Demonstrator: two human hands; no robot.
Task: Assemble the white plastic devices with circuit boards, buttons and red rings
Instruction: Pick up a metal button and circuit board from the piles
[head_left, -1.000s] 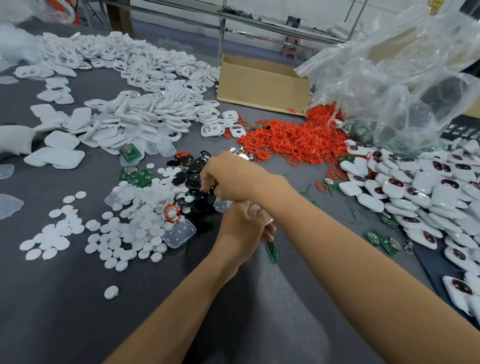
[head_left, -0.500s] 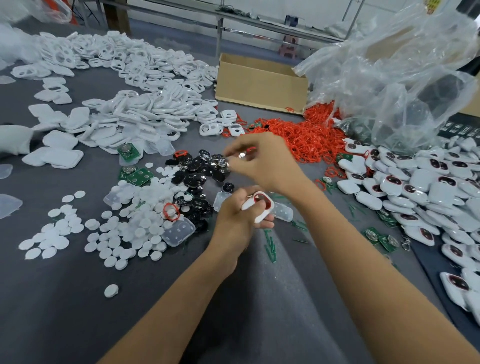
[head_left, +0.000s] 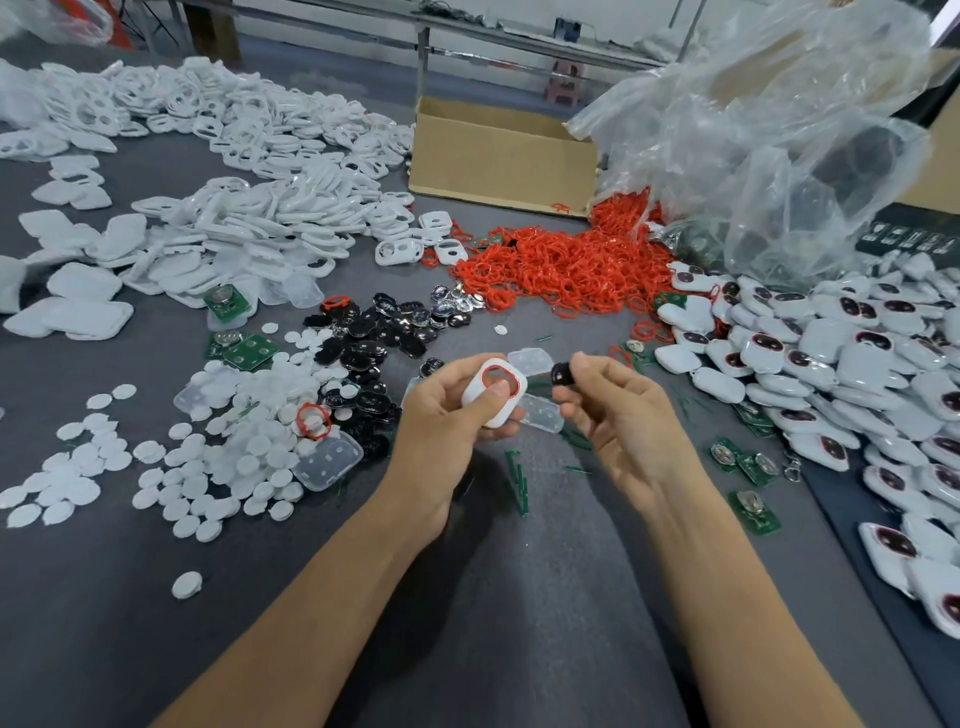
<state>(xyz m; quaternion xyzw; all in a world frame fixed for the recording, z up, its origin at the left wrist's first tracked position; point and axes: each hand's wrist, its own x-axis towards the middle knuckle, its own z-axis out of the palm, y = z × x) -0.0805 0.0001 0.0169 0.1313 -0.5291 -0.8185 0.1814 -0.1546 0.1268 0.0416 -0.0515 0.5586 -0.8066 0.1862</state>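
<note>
Now the left hand (head_left: 441, 415) is gripping a white plastic shell (head_left: 509, 413) with a red ring (head_left: 500, 367) sitting round its opening, thumb pressing on its face, on the person's side of the heap of red rings (head_left: 561, 270). The right hand (head_left: 618, 415) is pinching a small black button (head_left: 562, 373) just beside that shell, not touching it. Left of the heap, loose black buttons (head_left: 384, 327) are lying on the grey surface (head_left: 156, 597); right of the heap, finished white devices (head_left: 831, 353) are lying piled.
</note>
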